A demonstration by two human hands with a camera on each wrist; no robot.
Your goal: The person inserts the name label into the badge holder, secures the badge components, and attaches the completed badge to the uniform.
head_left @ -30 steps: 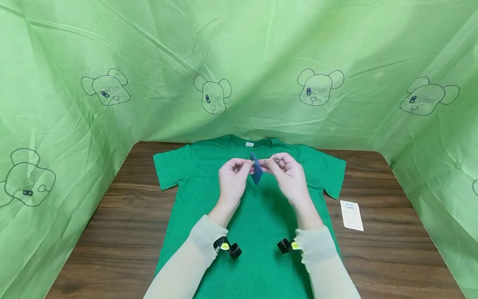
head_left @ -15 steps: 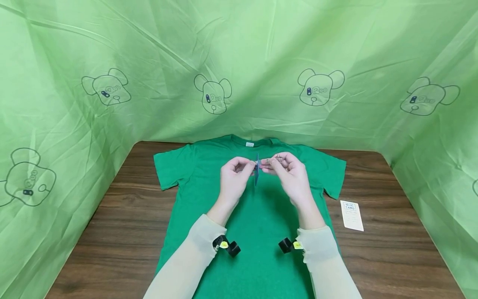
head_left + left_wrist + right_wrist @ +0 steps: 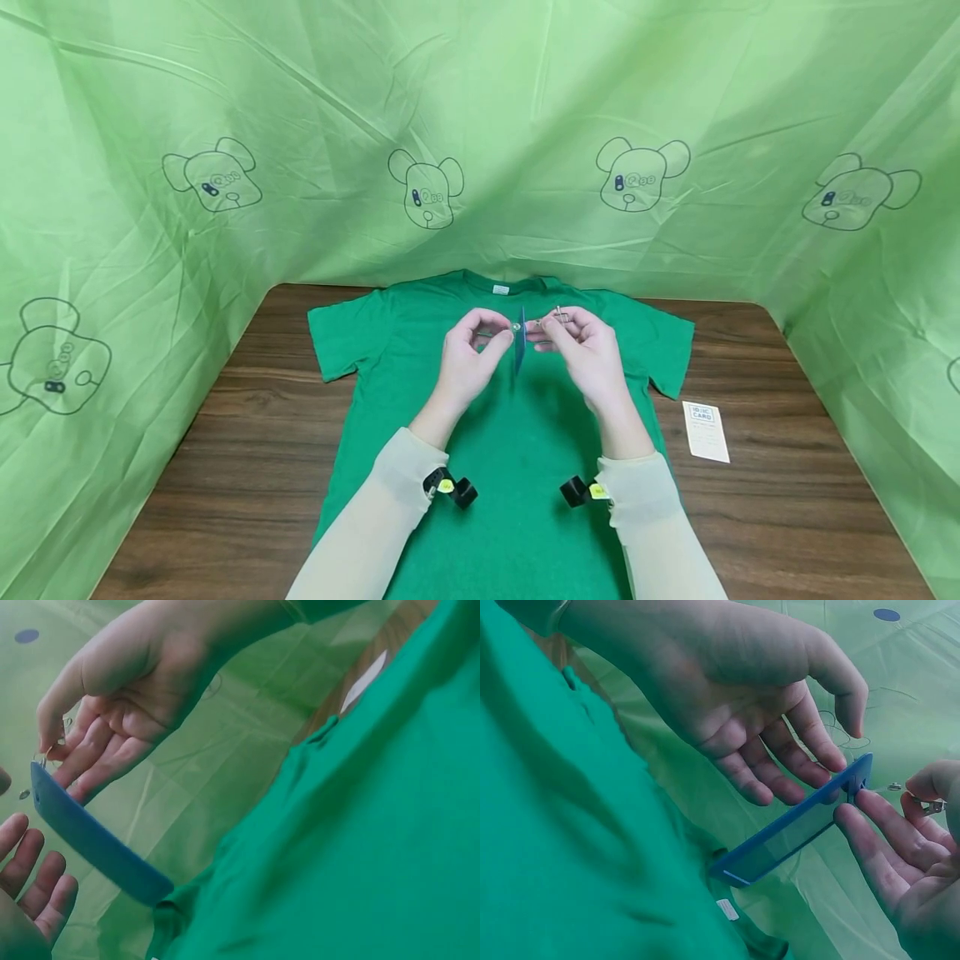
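A blue card holder (image 3: 521,346) hangs almost edge-on between both hands, above a green T-shirt (image 3: 517,467) spread on the table. My right hand (image 3: 588,358) pinches a metal badge clip (image 3: 933,807); in the right wrist view, other fingertips of that hand are at the holder's slotted end. A thin strap with a small metal snap (image 3: 24,795) sticks out through the slot towards my left hand (image 3: 468,358). The left thumb and forefinger stand apart beside the snap, gripping nothing visible. Its remaining fingers are loosely bent near the holder, as the right wrist view shows.
A white printed card (image 3: 706,432) lies on the dark wooden table (image 3: 247,450), right of the shirt. Light green curtains (image 3: 525,100) with bear drawings close in the back and sides. Both wrists carry small black cameras.
The holder has turned from a slanted face to edge-on and shifted slightly right. My left thumb and forefinger have let go of the strap's snap and drawn back slightly left. The right hand keeps its pinch.
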